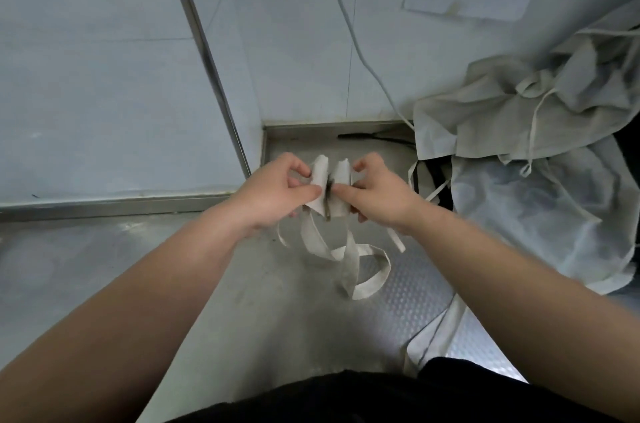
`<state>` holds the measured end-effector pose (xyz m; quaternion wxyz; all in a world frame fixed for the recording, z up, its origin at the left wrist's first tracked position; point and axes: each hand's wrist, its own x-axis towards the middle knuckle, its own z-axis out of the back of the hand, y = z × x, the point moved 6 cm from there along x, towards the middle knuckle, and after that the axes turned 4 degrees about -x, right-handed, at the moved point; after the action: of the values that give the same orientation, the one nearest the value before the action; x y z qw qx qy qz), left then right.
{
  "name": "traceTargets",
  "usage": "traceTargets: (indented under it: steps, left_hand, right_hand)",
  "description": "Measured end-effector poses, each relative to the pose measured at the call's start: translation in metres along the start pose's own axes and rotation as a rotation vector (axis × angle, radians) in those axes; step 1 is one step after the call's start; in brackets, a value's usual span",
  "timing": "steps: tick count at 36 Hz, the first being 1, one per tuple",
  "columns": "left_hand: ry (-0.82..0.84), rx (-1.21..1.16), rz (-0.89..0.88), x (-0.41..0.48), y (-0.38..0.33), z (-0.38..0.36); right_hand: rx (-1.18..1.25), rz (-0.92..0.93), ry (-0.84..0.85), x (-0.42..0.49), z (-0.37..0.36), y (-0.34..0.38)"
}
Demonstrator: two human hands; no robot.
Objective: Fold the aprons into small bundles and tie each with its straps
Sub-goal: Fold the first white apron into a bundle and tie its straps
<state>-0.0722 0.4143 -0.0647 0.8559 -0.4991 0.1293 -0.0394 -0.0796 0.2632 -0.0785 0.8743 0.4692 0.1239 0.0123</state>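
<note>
**Q:** What are the largest items in view?

**A:** A steel bench (104,266) runs into a tiled wall corner. At its right end, a heap of aprons (512,111) in pale cloth is piled against the wall. A see-through bag (540,214) lies just in front of the heap.

**Q:** And in the middle?

**A:** The left hand (273,190) and right hand (381,194) meet above the bench near the back corner. Each has its fingers curled, and thumb and forefinger pinch one side of the bundle (329,187). This is a small folded apron, cinched across its middle and held clear of the bench. Its straps (346,260) hang below in loose loops towards the bench; whether they touch it cannot be told.
</note>
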Motion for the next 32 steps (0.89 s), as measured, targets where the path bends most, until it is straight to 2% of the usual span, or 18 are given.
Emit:
traceTargets:
  steps: [5,8,10,17,20,22,24,27,32]
  left_hand:
    - [0.211,-0.308,0.078,-0.007,0.006,-0.01]
    - [0.359,-0.476,0.182,-0.012,0.019,-0.024]
    - [0.396,-0.541,0.268,-0.016,0.036,-0.035]
    - [0.289,-0.648,0.51,-0.036,0.11,-0.081]
    - [0.26,-0.745,0.557,-0.047,0.131,-0.084]
    - [0.282,-0.775,0.549,-0.051,0.137,-0.082]
    - [0.317,-0.755,0.518,-0.053,0.14,-0.08]
    - [0.338,-0.66,0.491,-0.055,0.147,-0.083]
    - [0.224,-0.711,0.506,-0.055,0.157,-0.084]
  right_hand:
    - [0.114,0.058,0.101,-0.005,-0.007,0.004]
    - [0.19,0.017,0.183,-0.003,-0.018,-0.009]
    - [0.163,-0.031,0.208,-0.003,-0.027,-0.027]
    - [0.098,-0.216,0.279,-0.019,-0.086,-0.098]
    - [0.241,-0.288,0.293,-0.027,-0.099,-0.11]
    - [0.416,-0.403,0.35,-0.028,-0.101,-0.117]
    - [0.546,-0.512,0.452,-0.031,-0.104,-0.121]
    - [0.585,-0.601,0.542,-0.036,-0.111,-0.128]
    - [0.79,-0.695,0.564,-0.044,-0.118,-0.131]
